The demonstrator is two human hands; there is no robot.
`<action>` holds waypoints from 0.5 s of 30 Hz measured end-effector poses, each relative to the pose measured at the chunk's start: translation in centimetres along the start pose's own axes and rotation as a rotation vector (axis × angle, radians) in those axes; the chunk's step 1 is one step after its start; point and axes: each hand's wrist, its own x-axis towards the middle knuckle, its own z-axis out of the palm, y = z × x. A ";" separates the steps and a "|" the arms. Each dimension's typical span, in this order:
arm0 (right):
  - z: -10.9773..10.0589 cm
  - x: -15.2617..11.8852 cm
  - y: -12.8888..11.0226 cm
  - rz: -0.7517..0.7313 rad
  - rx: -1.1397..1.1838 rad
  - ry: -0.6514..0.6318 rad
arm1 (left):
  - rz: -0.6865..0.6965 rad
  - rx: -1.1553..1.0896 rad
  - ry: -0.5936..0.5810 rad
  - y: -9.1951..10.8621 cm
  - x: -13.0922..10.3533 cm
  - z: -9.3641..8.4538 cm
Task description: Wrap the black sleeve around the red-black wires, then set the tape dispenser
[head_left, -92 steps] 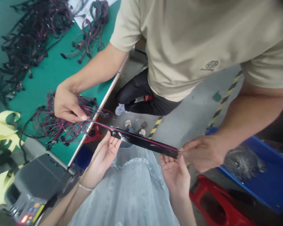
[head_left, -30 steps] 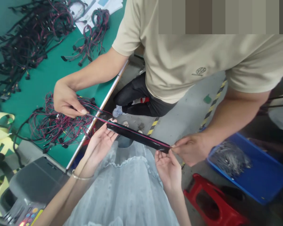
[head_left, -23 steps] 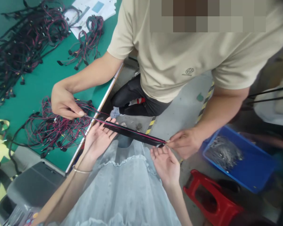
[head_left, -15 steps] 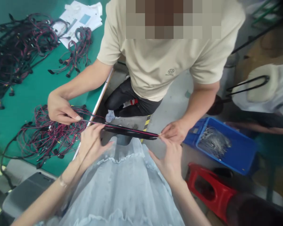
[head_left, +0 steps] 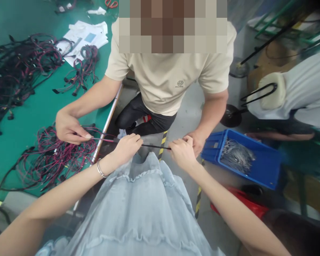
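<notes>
Your left hand (head_left: 126, 146) is closed over the near end of the black strip (head_left: 152, 146), fingers curled round it with the thin red and black wires (head_left: 101, 139) running in from the bench side. Your right hand (head_left: 181, 153) is closed the same way on the far end; only a short dark stretch of the strip shows between your two fists. The strip hangs in the air off the front edge of the green bench (head_left: 37, 106), over the floor, not resting on anything.

The co-worker's hand (head_left: 68, 127) pinches the wires just above the bench edge, beside the loose harness pile (head_left: 56, 156). Their other hand (head_left: 196, 140) sits touching your right knuckles.

Risks, as judged: four hands pull one line, so an uneven tug could slide the wires out of the strip or kink them. The pile could snag the wires. Whether the strip is fully folded shut cannot be told.
</notes>
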 end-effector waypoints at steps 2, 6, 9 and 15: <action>-0.7 -0.1 0.3 0.012 0.013 -0.007 | 0.007 0.092 -0.015 0.1 -0.1 -0.7; -1.6 0.0 0.6 0.021 0.006 -0.037 | -0.107 0.095 -0.020 0.2 0.0 -1.7; -2.0 0.1 0.7 0.027 -0.015 -0.064 | -0.213 0.107 -0.022 0.6 -0.4 -2.9; -3.1 0.0 -0.3 -0.071 -0.183 -0.052 | -0.114 0.185 0.005 3.1 0.4 -2.8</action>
